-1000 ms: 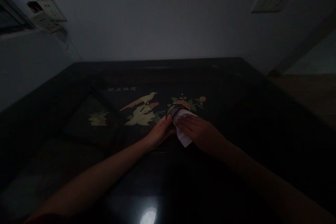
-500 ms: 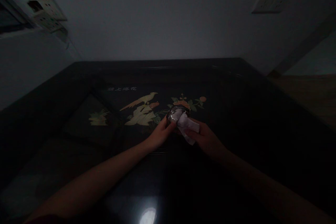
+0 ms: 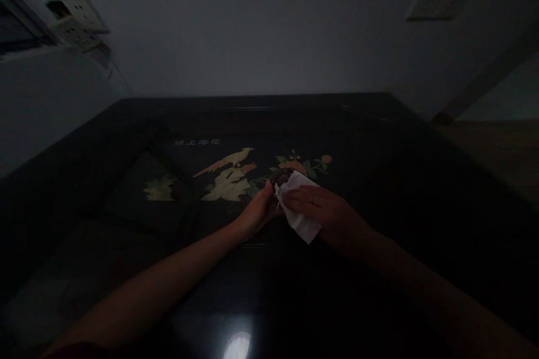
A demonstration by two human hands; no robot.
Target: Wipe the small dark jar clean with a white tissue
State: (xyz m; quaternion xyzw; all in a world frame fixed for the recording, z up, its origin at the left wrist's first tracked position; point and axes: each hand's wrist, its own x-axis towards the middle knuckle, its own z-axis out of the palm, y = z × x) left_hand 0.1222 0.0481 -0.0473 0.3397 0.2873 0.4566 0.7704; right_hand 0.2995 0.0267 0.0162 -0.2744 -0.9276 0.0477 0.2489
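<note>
My left hand grips a small round, shiny dark object by its left side, with the thumb at the edge. Poor light and the covering tissue keep me from telling its exact kind. A white tissue lies over the object's right part and hangs down toward me. On top of the tissue, my right hand presses it against the object with its fingers, one of which wears a ring. Both hands are close together above the dark glossy table.
Bird-and-flower decoration and pale characters mark the tabletop. The table meets a pale wall with a socket plate at right and sockets at left. A bright reflection shows at the near side.
The round object has turned, showing a darker face instead of its shiny side. My right hand has moved from pinching the tissue's edge to lying over it, and the tissue is more spread out.
</note>
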